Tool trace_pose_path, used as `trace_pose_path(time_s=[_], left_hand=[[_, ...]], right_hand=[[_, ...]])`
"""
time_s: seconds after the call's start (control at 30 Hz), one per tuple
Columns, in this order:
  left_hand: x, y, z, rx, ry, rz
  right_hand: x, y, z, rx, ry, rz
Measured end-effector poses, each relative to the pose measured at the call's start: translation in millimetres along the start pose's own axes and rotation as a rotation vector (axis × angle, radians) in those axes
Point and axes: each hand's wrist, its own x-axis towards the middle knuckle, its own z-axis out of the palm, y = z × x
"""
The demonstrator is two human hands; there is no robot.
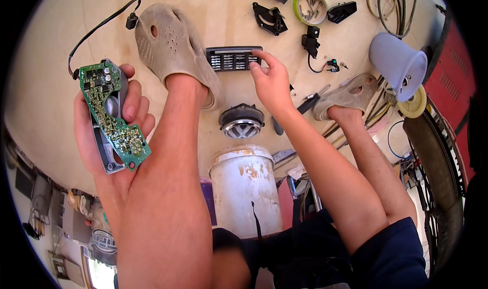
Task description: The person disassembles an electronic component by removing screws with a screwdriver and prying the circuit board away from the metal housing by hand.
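Observation:
In my left hand point(87, 141) is a green circuit board point(104, 106) with dense small components, seated on a grey metal housing point(104, 154). My fingers wrap around the housing's right side. From its upper end a black cable point(94, 25) arches up to a small black connector point(132, 21). My right hand point(272, 83) reaches to a flat black screwdriver bit case point(234, 65) lying on the floor. Thumb and forefinger grip about its right end; rows of metal bits show inside. Below the case sits a round black part with a chrome emblem point(242, 128).
A white bucket point(245, 187) stands between my legs. Beyond are a yellow-green ring tray point(310, 7) of screws, black plastic parts point(269, 19) and a wired connector point(311, 42). A screwdriver point(307, 105) lies near my right shoe point(348, 98). Right stands a pale blue cup point(396, 62).

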Motion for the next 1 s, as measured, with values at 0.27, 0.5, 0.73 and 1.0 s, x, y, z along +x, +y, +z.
trace_pose_path(time_s=[0.27,0.5,0.73,1.0], left_hand=[[4,-2,-2,-0.005,-0.018,-0.009],[1,-1,1,0.003,0.006,-0.003],[1,-1,2,0.016,0.005,-0.004],[-1,1,3,0.051,0.041,0.004]], right_hand=[[0,-6,4,0.31,-0.04,0.178],[12,-13,1,0.332,-0.057,0.239],[18,-9,-6,0.376,-0.106,0.239],[4,-14,55,0.379,-0.137,0.189]])
